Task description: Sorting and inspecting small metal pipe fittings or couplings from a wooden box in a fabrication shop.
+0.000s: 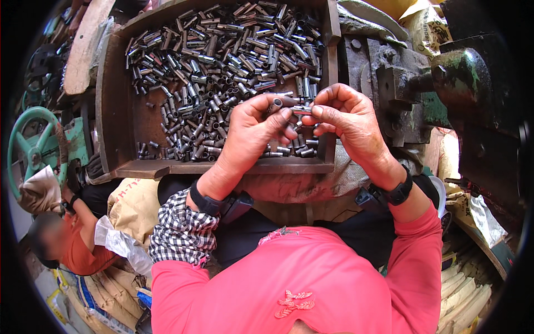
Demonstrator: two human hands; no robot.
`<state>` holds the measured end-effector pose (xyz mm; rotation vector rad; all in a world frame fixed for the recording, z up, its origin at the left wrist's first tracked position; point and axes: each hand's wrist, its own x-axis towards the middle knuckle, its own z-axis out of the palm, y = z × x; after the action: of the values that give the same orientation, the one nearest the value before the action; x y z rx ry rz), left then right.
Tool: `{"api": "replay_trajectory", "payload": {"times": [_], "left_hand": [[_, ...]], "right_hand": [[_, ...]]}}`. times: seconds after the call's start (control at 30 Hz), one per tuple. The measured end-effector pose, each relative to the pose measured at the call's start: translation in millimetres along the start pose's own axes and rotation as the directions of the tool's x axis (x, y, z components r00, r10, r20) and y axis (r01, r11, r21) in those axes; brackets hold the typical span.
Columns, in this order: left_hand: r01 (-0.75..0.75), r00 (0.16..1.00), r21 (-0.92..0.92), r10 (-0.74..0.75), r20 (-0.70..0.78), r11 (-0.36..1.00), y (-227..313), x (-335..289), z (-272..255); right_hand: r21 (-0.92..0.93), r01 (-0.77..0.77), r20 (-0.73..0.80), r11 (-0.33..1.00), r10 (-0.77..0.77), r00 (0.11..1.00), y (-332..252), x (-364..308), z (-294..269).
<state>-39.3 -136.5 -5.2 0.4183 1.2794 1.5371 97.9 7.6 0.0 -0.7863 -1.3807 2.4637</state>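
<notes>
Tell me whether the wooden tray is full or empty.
Neither: the wooden tray is partly filled. Short metal tubes heap across most of it, while its brown floor shows at the left.

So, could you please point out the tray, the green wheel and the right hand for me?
Tray point(115, 106): head view, on its left wall.
Green wheel point(34, 157): head view, on its hub.
Right hand point(354, 118): head view, on the middle of the hand.
</notes>
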Motion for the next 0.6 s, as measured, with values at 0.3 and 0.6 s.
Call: {"api": "replay_trajectory", "payload": {"times": [0.3, 0.6], "left_hand": [[-0.628, 0.682, 0.776, 0.520, 0.515, 0.055, -9.6, -2.8, 3.4], [0.080, 0.997, 0.074, -0.080, 0.005, 0.994, 16.9, 2.4, -12.2]], "right_hand": [[-0.097, -0.107, 0.069, 0.990, 0.114, 0.991, -10.1, 1.4, -0.2], [-0.924, 0.379, 0.255, 0.054, -0.650, 0.715, -9.0, 25.7, 5.7]]}}
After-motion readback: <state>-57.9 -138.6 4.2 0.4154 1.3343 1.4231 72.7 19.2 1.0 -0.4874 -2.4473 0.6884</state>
